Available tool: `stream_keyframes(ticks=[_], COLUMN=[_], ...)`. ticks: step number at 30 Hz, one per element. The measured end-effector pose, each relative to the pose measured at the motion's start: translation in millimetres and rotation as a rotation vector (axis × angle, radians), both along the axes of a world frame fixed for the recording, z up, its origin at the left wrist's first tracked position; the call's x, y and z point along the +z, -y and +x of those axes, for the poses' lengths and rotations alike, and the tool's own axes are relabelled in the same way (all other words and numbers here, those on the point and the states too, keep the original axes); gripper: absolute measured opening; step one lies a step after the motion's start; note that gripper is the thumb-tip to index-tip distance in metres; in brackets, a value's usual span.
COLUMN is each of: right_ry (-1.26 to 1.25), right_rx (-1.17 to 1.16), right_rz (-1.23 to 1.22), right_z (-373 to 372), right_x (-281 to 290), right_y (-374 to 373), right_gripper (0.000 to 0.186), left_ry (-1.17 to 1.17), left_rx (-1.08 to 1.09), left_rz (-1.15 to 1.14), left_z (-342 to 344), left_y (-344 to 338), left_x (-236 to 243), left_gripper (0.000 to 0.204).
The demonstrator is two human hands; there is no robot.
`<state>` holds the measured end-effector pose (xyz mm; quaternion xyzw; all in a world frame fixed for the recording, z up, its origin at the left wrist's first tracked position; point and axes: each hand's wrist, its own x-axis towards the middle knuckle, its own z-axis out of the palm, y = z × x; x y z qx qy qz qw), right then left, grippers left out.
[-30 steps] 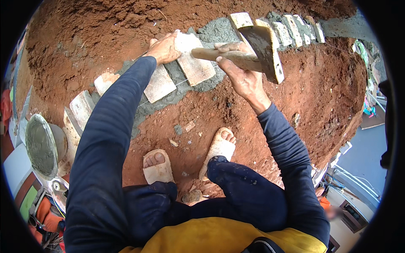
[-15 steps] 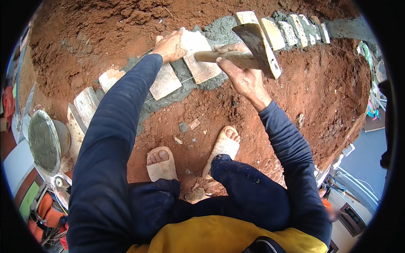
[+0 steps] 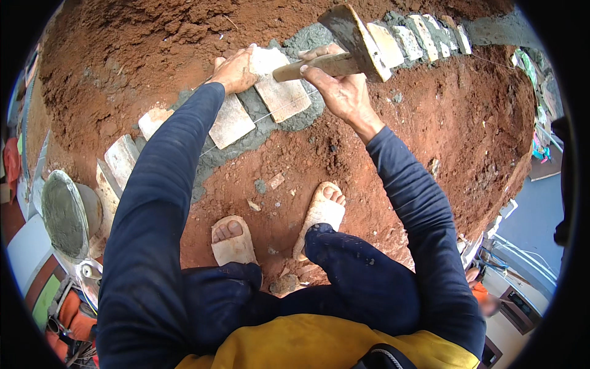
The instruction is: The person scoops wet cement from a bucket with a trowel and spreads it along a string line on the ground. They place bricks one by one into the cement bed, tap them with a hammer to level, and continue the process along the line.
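My left hand point(image 3: 235, 72) rests on the far left side of a pale brick point(image 3: 283, 95), fingers around its edge. This brick lies in a bed of wet grey mortar point(image 3: 251, 106) and crosses under a taut string line. In my right hand point(image 3: 341, 92) is a brick hammer point(image 3: 356, 49) with a wooden handle and a broad flat metal head. I grip it by the handle, its butt end over the brick's right side. Left of that brick sits another pale brick point(image 3: 231, 123), partly covered by mortar at its sides.
Several set bricks point(image 3: 409, 43) continue the row to the far right. A bucket of mortar point(image 3: 66, 215) stands at the left beside more bricks point(image 3: 123, 158). Red soil banks point(image 3: 467, 129) rise around my sandalled feet. Another person point(image 3: 482, 295) is at the lower right edge.
My right hand has moved the hammer slightly farther away and to the left. My left hand remains on the brick. The whole view has shifted a little.
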<state>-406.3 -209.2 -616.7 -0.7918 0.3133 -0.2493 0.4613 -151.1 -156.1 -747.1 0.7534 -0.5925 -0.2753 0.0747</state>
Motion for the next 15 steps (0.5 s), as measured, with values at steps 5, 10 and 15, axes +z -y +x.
stream_keyframes(ticks=[5,10,15], right_ry=[0.168,0.291,0.01], right_rx=[-0.098,-0.178,-0.076], right_rz=[-0.052,0.11,0.026], right_z=[-33,-52,-34], right_x=[31,27,-6], right_y=[12,0,-24], right_gripper=[0.018,0.021,0.024], left_ry=[-0.004,0.044,0.004], left_rx=[0.069,0.089,0.062], left_rz=[-0.139,-0.176,-0.038], left_z=[-7,-19,-21], left_y=[-16,-13,1], left_x=[-3,-10,-1], left_gripper=[0.097,0.101,0.102])
